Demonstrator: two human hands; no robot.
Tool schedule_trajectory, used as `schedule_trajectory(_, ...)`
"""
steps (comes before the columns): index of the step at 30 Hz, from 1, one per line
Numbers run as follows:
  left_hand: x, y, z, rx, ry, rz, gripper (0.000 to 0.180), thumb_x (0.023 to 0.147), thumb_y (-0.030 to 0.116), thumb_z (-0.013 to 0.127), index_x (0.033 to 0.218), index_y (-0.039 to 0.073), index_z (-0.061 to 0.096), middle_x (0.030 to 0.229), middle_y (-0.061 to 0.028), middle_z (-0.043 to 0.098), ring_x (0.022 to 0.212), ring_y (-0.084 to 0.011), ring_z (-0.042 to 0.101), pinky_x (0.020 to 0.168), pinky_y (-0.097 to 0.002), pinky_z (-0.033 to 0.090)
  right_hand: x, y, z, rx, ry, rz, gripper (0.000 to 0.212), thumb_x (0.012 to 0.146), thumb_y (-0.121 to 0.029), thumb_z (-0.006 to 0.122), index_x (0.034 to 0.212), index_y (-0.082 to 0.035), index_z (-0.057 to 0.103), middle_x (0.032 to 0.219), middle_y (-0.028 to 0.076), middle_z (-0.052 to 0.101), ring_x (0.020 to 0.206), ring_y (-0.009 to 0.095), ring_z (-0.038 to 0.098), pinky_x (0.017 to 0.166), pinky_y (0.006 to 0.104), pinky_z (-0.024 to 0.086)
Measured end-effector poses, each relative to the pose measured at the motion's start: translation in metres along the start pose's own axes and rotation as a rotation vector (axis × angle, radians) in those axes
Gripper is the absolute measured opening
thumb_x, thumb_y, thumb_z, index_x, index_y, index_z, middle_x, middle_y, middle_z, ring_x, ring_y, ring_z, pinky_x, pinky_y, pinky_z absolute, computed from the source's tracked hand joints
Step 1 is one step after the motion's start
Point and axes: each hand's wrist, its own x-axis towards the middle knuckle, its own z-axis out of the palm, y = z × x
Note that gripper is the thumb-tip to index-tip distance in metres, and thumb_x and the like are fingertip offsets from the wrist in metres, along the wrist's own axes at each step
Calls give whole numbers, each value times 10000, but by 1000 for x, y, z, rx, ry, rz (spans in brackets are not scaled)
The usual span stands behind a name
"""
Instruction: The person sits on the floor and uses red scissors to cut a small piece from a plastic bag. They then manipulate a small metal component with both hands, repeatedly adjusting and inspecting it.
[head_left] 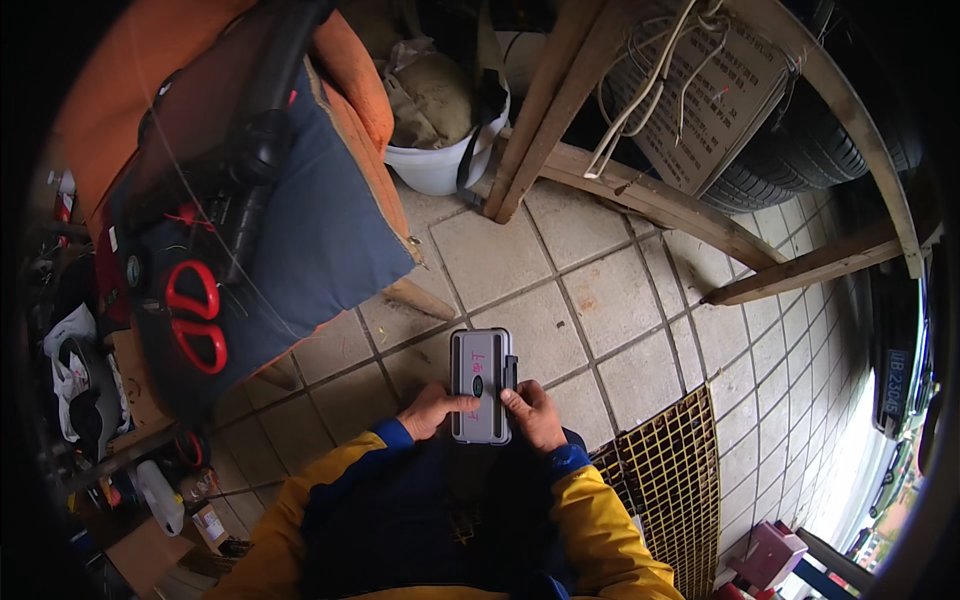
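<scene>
A small grey hard case [484, 350] with dark strips along its long edges and red handwriting on its lid sits upright in front of me, between both hands. My left hand [432, 410] grips its left edge, with the thumb laid across the lid beside a dark oval mark. On the opposite side, my right hand [538, 415] holds the lower right edge, thumb pressed near a black latch [511, 372] that sticks out there. The lid looks closed. The fingers under the case are hidden.
To the left, an orange armchair [362, 85] with a blue-grey cushion [340, 235] bears red-handled scissors [195, 315]. Ahead are a white bucket [425, 172], a wooden frame [650, 190], loose wires [650, 90] and tyres [815, 140]. Yellow grating [665, 470] lies on the tiled floor [500, 260].
</scene>
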Motion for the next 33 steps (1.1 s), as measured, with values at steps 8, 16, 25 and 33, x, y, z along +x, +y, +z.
schedule_trajectory(8,-16,-5,5,-219,-160,77,619,881,314,862,1368,9,629,1225,-101,734,1115,-225,708,1003,-392,551,-8,-11,0,544,-280,-12,497,924,-347,845,1197,11,635,1084,67,710,969,161,659,907,326,529)
schedule_trajectory(16,-22,-2,23,-412,-244,18,644,871,375,869,1367,43,628,1223,-71,733,1142,-206,699,1010,-367,553,-31,-9,3,793,-282,-19,395,944,-281,827,1200,-40,646,1019,34,708,954,119,651,855,293,527)
schedule_trajectory(25,-38,106,90,-215,-85,115,540,923,427,821,1311,114,616,1133,-8,680,959,-129,666,747,-290,559,-83,-118,6,174,228,-399,421,892,-186,823,1195,63,670,1029,92,756,918,142,679,827,299,554)
schedule_trajectory(33,-141,214,143,83,-302,195,286,1071,297,660,1098,13,686,626,80,423,490,-27,299,455,-247,221,-113,-359,-5,-309,553,-1140,421,767,-285,841,946,11,600,849,183,600,749,358,620,687,446,510)
